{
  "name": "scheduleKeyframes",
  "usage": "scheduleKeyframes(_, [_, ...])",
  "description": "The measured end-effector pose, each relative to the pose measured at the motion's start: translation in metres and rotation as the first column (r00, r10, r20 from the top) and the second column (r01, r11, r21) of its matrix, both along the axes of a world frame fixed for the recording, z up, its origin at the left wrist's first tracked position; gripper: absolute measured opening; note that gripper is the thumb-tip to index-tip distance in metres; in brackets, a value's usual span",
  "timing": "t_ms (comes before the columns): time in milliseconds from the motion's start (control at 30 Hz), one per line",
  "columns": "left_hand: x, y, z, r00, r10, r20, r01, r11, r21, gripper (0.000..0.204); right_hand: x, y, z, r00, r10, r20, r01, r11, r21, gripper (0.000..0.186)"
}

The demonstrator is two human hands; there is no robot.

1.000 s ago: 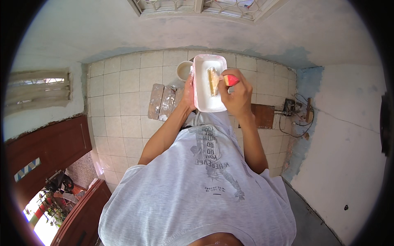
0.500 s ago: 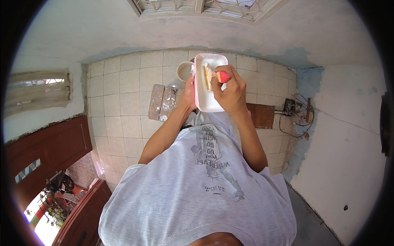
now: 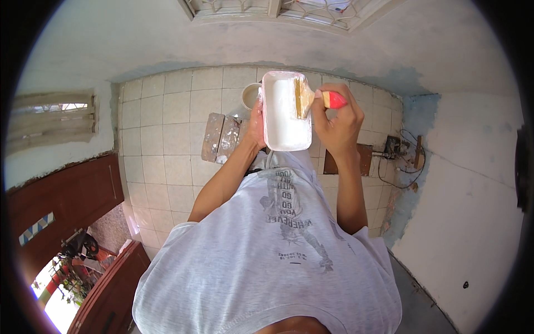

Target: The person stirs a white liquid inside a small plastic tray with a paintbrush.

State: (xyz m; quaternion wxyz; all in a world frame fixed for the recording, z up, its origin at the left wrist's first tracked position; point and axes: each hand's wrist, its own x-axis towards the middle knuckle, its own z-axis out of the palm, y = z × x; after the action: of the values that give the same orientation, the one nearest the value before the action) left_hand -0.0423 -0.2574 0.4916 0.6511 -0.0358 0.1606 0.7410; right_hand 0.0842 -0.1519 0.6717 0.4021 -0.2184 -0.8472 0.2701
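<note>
My left hand point(image 3: 257, 123) grips the left side of a white rectangular tub point(image 3: 286, 147) with a pinkish rim, held up in front of me. White paint point(image 3: 280, 114) coats the inside of the tub. A wide paintbrush point(image 3: 302, 98) with yellowish bristles and a red-tipped wooden handle is pinched in my right hand point(image 3: 340, 118). Its bristles lie at the tub's right inner edge, streaked with white. The fingers of my left hand beneath the tub are partly hidden.
Beyond the tub stands a round pale bucket point(image 3: 250, 97) on the tiled floor point(image 3: 150, 142). A paint-splashed wooden stool point(image 3: 217, 139) is at its left, and a brown board point(image 3: 356, 160) lies to the right. Cables point(image 3: 396, 181) hang by the patchy right wall. An open red-brown door point(image 3: 67, 189) stands left.
My right hand has moved right with the paintbrush, taking the bristles from the tub's middle to its right edge. The left hand and tub stay almost in place.
</note>
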Motion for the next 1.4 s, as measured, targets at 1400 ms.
scheduleKeyframes(1400, [0.006, -0.002, -0.013, 0.984, -0.012, 0.178, -0.022, 0.982, 0.188, 0.073, -0.022, -0.037, -0.031, 1.000, -0.004, -0.002, 0.003, 0.973, -0.232, 0.010])
